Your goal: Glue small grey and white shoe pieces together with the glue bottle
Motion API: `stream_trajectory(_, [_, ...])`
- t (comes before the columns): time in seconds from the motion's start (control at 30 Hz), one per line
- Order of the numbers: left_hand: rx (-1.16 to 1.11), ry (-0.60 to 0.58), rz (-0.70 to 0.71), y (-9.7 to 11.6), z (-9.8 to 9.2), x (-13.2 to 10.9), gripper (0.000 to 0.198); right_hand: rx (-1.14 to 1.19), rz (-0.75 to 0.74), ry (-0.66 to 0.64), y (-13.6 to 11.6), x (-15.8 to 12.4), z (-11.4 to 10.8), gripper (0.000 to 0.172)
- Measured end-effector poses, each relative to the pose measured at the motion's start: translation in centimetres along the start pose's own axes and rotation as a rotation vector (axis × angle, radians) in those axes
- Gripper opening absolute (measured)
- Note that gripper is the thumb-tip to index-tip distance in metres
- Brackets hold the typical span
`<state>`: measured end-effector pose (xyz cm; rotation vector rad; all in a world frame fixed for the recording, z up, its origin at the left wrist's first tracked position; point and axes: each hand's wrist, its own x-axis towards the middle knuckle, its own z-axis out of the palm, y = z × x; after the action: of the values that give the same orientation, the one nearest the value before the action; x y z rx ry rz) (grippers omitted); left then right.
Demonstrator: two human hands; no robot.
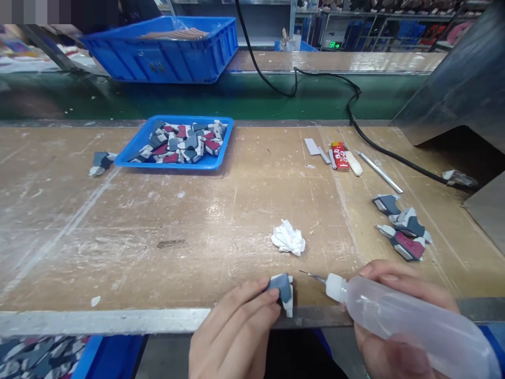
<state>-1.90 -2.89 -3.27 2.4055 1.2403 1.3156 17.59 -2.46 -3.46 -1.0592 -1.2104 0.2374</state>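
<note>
Left hand (232,331): one, fingers curled closed, holding one grey-and-white plastic piece (284,289) just above the bench edge. Right hand (402,279): one, wrapped around one clear squeeze bottle (406,318), held on its side, its needle tip (312,276) just beside the piece, apparently not touching. On the wooden bench (118,237): one crumpled tissue (288,238); three loose plastic pieces (402,226), grey, white and red, at right; one blue tray (169,164) heaped with many similar pieces; one further piece (101,163) beside it; one red packet (340,156); one metal rod (379,171); one black cable (379,139). Beyond: one blue crate (158,50).
</note>
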Motion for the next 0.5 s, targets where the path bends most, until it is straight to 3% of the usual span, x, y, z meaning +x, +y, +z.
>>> stream_trajectory(0.1, [0.012,-0.098,-0.047,-0.3,-0.9,0.7,0.023,0.094,0.063,0.105,-0.5,0.1,0.9,0.029])
stream_trajectory(0.17, [0.07,-0.159,-0.007,-0.6,-1.5,1.5,0.022,0.122,0.126,0.103,-0.9,-0.1,1.0,0.028])
stream_trajectory(0.33, [0.151,-0.324,0.235,-1.7,-2.6,4.5,0.019,0.144,0.094,0.0,-1.0,-0.3,0.6,0.029])
stream_trajectory(0.5, [0.191,-0.402,0.408,-1.4,-2.8,6.6,0.022,0.051,-0.025,-0.041,-0.8,0.0,0.2,0.024])
